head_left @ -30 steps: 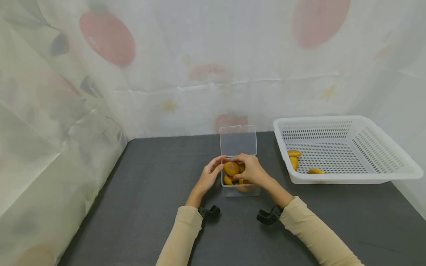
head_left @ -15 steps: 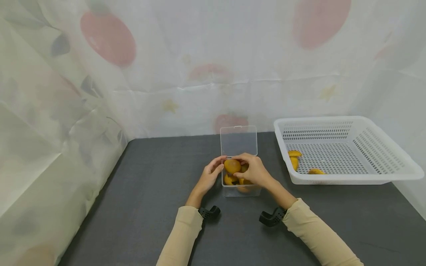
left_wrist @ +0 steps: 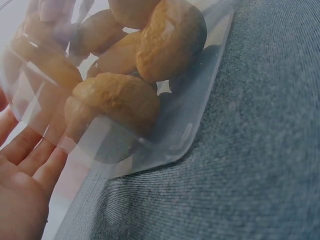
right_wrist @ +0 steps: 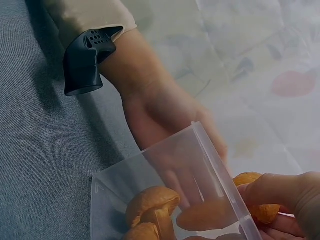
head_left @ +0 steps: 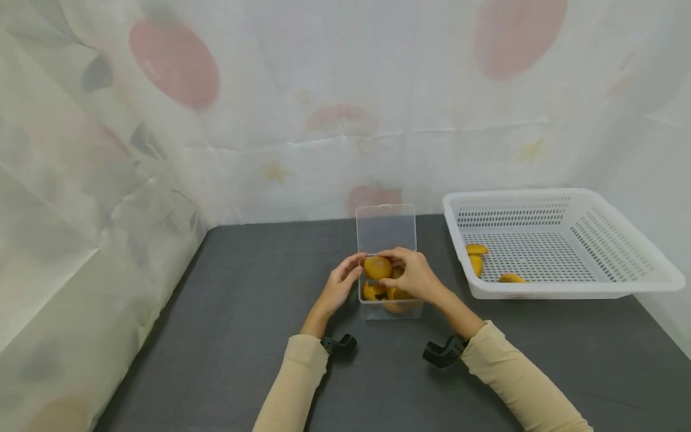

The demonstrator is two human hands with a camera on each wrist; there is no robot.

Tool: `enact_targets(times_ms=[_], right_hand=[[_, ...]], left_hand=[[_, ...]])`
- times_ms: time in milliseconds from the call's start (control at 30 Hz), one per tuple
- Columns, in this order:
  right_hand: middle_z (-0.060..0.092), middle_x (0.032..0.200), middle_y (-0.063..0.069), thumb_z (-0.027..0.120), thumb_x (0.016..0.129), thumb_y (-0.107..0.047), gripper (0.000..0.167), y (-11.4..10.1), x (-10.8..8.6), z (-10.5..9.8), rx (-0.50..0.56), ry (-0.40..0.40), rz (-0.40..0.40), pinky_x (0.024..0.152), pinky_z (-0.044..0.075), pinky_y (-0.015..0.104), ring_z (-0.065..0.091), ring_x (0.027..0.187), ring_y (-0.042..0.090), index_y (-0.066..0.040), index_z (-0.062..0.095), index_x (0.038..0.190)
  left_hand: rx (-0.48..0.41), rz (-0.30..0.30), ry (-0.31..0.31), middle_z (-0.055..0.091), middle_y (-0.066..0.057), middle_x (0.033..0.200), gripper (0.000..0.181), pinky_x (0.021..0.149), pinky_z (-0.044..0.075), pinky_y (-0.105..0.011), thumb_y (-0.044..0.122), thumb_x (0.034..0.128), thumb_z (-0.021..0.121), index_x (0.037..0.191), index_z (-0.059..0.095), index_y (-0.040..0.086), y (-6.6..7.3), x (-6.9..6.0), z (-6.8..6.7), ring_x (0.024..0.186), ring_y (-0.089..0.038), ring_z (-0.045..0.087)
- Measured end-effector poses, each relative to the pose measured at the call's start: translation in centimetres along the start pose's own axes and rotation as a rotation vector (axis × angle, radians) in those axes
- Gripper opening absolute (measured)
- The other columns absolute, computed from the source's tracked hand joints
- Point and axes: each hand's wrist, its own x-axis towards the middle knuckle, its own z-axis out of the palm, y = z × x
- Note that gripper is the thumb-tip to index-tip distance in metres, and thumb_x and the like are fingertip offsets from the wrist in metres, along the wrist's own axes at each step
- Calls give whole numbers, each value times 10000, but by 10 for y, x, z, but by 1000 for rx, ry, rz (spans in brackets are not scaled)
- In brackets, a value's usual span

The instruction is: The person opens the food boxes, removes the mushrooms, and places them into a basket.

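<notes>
A clear plastic box (head_left: pixel 378 312) stands mid-table with its hinged lid (head_left: pixel 385 229) raised at the back. Several brown mushrooms (left_wrist: pixel 112 105) lie inside it. At the box's mouth, my right hand (head_left: pixel 414 277) pinches a mushroom (head_left: pixel 378 267) between thumb and fingers, its round cap turned up. My left hand (head_left: pixel 336 289) rests against the left wall of the box, fingers fairly straight. Through the clear wall in the right wrist view, the left fingers (right_wrist: pixel 187 187) show behind the box, and the held mushroom (right_wrist: pixel 267 212) sits over the rim.
To the right, a white perforated basket (head_left: pixel 545 289) holds a few more mushrooms (head_left: pixel 511 278) near its left side. A dark grey cloth (head_left: pixel 259 312) covers the table. Pale printed sheets (head_left: pixel 324 162) hang behind and at the sides.
My right hand has shifted slightly up and right, turning the mushroom so more of its cap faces up. The left hand and the box stay nearly still.
</notes>
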Motion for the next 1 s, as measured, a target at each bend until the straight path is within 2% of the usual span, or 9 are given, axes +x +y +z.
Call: enact_targets(times_ms=[333,433,633,733,867,967,1000], right_hand=[[652,1139,242,776,750,31,484,-7,-4,-5,62,0,2,861,582,402,679,1003,369,56,618,1206],[654,1156,239,776,751,27,490,-9,-6,-8,76,-7,4,869,579,412,677,1011,365,50,616,1214],[659,1164,243,779,754,12,490,-13,-9,-14,86,-3,-10,863,582,417,675,1000,364,53,615,1214],[659,1163,243,780,758,6,494,-14,-11,-16,78,7,-18,863,582,419,675,998,364,53,611,1219],[656,1180,234,779,760,2,503,-15,-14,-19,70,17,-22,874,578,414,677,1008,356,44,606,1231],[655,1186,232,778,760,5,505,-17,-15,-22,76,25,-25,877,577,410,679,1006,351,44,605,1232],[654,1183,234,778,759,7,504,-18,-16,-23,76,29,-28,874,577,412,679,998,351,46,605,1231]], left_hand=[[0,8,3,484,-238,1436,398,1136,398,-465,134,1033,427,1408,442,1,1,0,-1,1348,-326,456],[-8,0,8,495,-237,1427,396,1130,405,-448,140,1031,435,1402,450,2,2,0,-1,1319,-240,482],[-10,3,7,507,-244,1414,399,1135,397,-471,146,1030,438,1402,451,2,3,0,0,1189,32,514],[-9,15,6,513,-256,1402,399,1136,388,-486,144,1029,438,1399,452,-5,2,0,0,1157,83,517],[-7,27,0,520,-269,1388,397,1136,383,-494,145,1031,435,1397,449,-9,1,1,0,1271,-182,554],[-11,27,-4,521,-267,1388,397,1143,372,-503,150,1034,430,1401,447,0,1,0,0,1324,-388,481],[-12,25,-7,520,-263,1391,397,1148,364,-506,155,1035,428,1403,445,6,1,0,0,1331,-391,474]])
